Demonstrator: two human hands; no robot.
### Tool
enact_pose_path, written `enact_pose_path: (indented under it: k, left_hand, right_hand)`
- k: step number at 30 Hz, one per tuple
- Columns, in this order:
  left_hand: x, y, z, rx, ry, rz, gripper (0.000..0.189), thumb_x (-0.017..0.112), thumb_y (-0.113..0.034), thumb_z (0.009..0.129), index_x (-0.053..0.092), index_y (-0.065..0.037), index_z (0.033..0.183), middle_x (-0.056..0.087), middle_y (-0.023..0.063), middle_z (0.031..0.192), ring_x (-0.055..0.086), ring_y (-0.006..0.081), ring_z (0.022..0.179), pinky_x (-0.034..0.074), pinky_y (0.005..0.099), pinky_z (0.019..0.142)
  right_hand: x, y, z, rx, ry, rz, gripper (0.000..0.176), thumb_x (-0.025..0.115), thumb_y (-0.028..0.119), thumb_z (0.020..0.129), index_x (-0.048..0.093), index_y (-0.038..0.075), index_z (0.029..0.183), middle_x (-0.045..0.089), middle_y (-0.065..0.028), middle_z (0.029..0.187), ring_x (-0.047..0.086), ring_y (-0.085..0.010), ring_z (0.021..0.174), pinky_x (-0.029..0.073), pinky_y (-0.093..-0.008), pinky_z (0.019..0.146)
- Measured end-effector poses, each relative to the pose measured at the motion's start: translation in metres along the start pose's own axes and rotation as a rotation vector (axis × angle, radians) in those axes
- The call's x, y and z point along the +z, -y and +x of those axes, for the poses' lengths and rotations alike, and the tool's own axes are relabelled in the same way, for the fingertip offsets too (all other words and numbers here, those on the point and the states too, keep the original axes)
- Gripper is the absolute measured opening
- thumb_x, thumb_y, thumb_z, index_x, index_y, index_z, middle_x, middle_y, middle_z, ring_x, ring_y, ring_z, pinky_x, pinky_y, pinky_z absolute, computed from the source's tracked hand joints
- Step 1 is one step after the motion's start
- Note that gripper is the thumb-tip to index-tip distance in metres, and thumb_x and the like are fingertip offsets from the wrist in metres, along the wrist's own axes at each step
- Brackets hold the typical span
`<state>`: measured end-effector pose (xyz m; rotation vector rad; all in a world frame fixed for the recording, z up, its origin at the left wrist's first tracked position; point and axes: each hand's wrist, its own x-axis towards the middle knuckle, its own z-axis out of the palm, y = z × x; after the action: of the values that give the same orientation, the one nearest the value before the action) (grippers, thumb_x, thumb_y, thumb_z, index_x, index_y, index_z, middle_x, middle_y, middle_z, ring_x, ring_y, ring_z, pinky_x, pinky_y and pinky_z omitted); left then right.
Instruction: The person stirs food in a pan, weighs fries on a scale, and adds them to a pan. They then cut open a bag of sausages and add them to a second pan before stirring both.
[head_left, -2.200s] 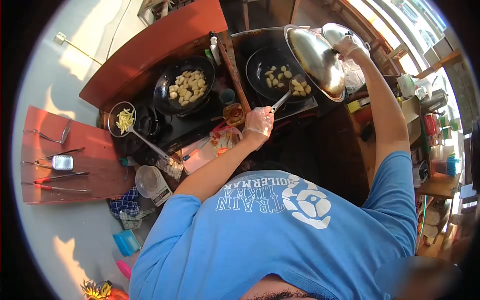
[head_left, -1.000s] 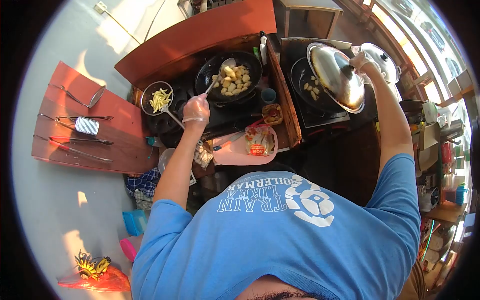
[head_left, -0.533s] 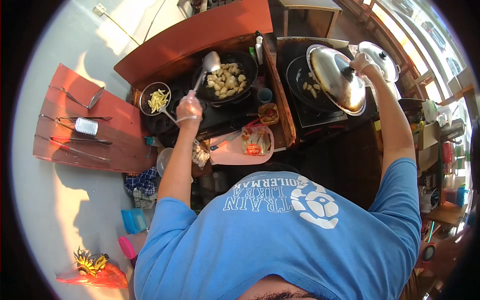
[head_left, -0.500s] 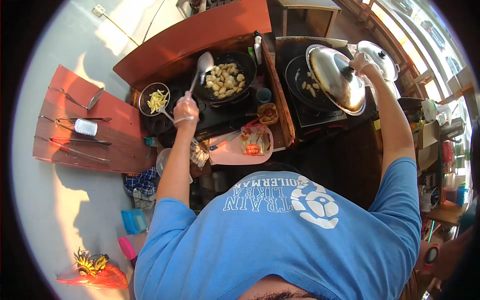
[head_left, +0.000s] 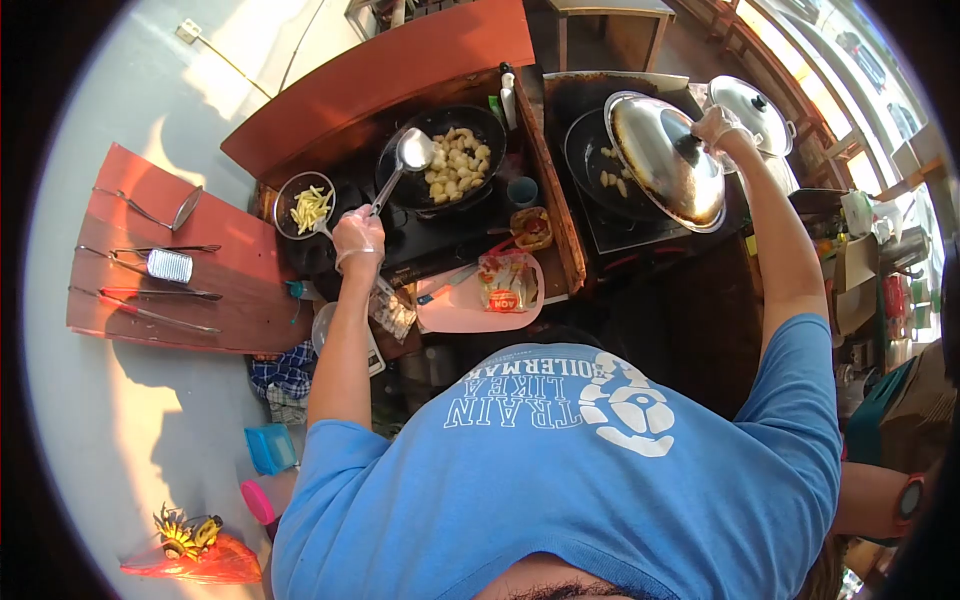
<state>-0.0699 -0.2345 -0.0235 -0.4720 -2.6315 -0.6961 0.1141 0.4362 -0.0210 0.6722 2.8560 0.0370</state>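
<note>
Left hand (head_left: 358,238): gloved, fingers (head_left: 350,222) clenched round the end of the ladle (head_left: 412,152) handle. The long handle keeps the hand back from the heat, by my reading. The ladle bowl hangs over the near rim of the left wok (head_left: 392,190), beside its heap of pale food chunks (head_left: 455,165).

Right hand (head_left: 716,126): gloved, fingers grasping the knob of the steel lid (head_left: 660,165). The lid is held raised and tilted, its underside facing the person. It leaves much of the right wok (head_left: 582,160) and a few chunks in it uncovered, apparently so that the contents can be seen.

Surroundings: a second lid (head_left: 755,100) rests beyond the right hand. A strainer of cut strips (head_left: 305,205) sits just beside the left wok. A pink board (head_left: 450,305) carrying a printed packet (head_left: 503,287) lies on the desk (head_left: 560,255) nearer the person. Tongs and skimmers (head_left: 150,265) are laid out on a red board, well apart to the left. Another person's arm with a wrist device (head_left: 905,497) shows at lower right.
</note>
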Motion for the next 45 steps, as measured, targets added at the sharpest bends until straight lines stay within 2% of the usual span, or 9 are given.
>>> enact_pose_path:
  k: [3, 10, 12, 14, 25, 28, 35, 37, 45]
  left_hand:
    - [-0.011, -0.020, -0.002, 0.124, 0.069, 0.004, 0.024, 0.056, -0.014, 0.081, 0.073, -0.007, 0.097, 0.067, 0.0238, 0.086, 0.065, 0.0410, 0.081, 0.053, 0.0464, 0.074]
    - [-0.015, -0.012, 0.002, 0.271, 0.090, 0.116, 0.023, 0.057, -0.015, 0.082, 0.072, -0.004, 0.097, 0.067, 0.0220, 0.084, 0.066, 0.0387, 0.078, 0.053, 0.0470, 0.072]
    - [-0.005, -0.002, 0.003, 0.370, 0.111, 0.137, 0.020, 0.057, -0.014, 0.084, 0.071, -0.003, 0.092, 0.066, 0.0207, 0.082, 0.065, 0.0382, 0.076, 0.052, 0.0476, 0.070]
    - [0.007, 0.005, 0.003, 0.407, 0.103, 0.124, 0.018, 0.056, -0.014, 0.086, 0.070, -0.003, 0.087, 0.066, 0.0194, 0.079, 0.065, 0.0378, 0.074, 0.052, 0.0478, 0.069]
    - [0.050, -0.013, 0.051, 0.323, 0.150, 0.233, 0.023, 0.046, -0.015, 0.092, 0.065, -0.004, 0.097, 0.067, 0.0176, 0.091, 0.066, 0.0372, 0.084, 0.054, 0.0469, 0.074]
    - [0.047, -0.026, 0.041, 0.286, 0.128, 0.139, 0.021, 0.048, -0.014, 0.090, 0.066, -0.006, 0.098, 0.067, 0.0183, 0.092, 0.066, 0.0377, 0.085, 0.053, 0.0474, 0.076]
    - [0.020, -0.015, 0.036, 0.255, 0.157, 0.204, 0.021, 0.052, -0.015, 0.087, 0.068, -0.006, 0.098, 0.067, 0.0178, 0.090, 0.066, 0.0351, 0.088, 0.053, 0.0452, 0.078]
    - [-0.002, -0.012, 0.024, 0.217, 0.079, 0.021, 0.023, 0.057, -0.014, 0.083, 0.071, -0.004, 0.098, 0.068, 0.0204, 0.086, 0.066, 0.0366, 0.084, 0.053, 0.0447, 0.077]
    - [0.001, -0.011, 0.002, 0.266, 0.069, 0.001, 0.024, 0.060, -0.013, 0.081, 0.072, -0.004, 0.099, 0.067, 0.0226, 0.085, 0.066, 0.0386, 0.081, 0.053, 0.0452, 0.074]
  right_hand:
    - [-0.011, 0.018, -0.014, 0.178, -0.024, 0.269, 0.036, 0.055, 0.026, 0.078, 0.070, -0.006, 0.079, 0.069, -0.0215, 0.072, 0.071, -0.0307, 0.074, 0.055, -0.0410, 0.075]
    - [0.000, 0.011, -0.007, -0.014, -0.015, 0.028, 0.034, 0.056, 0.023, 0.076, 0.070, -0.008, 0.082, 0.068, -0.0238, 0.075, 0.070, -0.0307, 0.078, 0.054, -0.0402, 0.078]
    - [-0.028, 0.045, -0.040, 0.154, 0.025, 0.047, 0.012, 0.064, 0.010, 0.076, 0.067, -0.001, 0.073, 0.068, -0.0120, 0.068, 0.068, -0.0248, 0.066, 0.056, -0.0382, 0.069]
    - [-0.016, 0.039, -0.030, 0.121, 0.028, 0.023, 0.012, 0.065, 0.012, 0.076, 0.067, 0.000, 0.073, 0.068, -0.0121, 0.069, 0.069, -0.0250, 0.066, 0.056, -0.0381, 0.070]
    - [0.003, 0.017, -0.014, 0.021, 0.034, -0.119, 0.024, 0.075, 0.027, 0.073, 0.071, 0.005, 0.082, 0.069, -0.0122, 0.072, 0.070, -0.0270, 0.073, 0.056, -0.0375, 0.071]
    - [0.012, 0.017, -0.010, -0.261, 0.062, -0.610, 0.025, 0.078, 0.029, 0.070, 0.070, 0.010, 0.083, 0.069, -0.0115, 0.071, 0.069, -0.0304, 0.075, 0.050, -0.0417, 0.073]
    - [0.037, -0.008, 0.013, -0.011, 0.085, -0.135, 0.027, 0.080, 0.028, 0.066, 0.069, 0.009, 0.080, 0.069, -0.0111, 0.072, 0.069, -0.0301, 0.077, 0.049, -0.0417, 0.073]
    - [0.024, 0.006, -0.008, -0.261, 0.026, -0.598, 0.027, 0.081, 0.028, 0.063, 0.068, 0.008, 0.078, 0.069, -0.0115, 0.074, 0.069, -0.0302, 0.077, 0.050, -0.0403, 0.071]
    - [0.057, -0.025, 0.031, -0.137, -0.001, -0.193, 0.028, 0.082, 0.025, 0.059, 0.068, 0.007, 0.075, 0.068, -0.0127, 0.071, 0.068, -0.0299, 0.073, 0.051, -0.0418, 0.067]
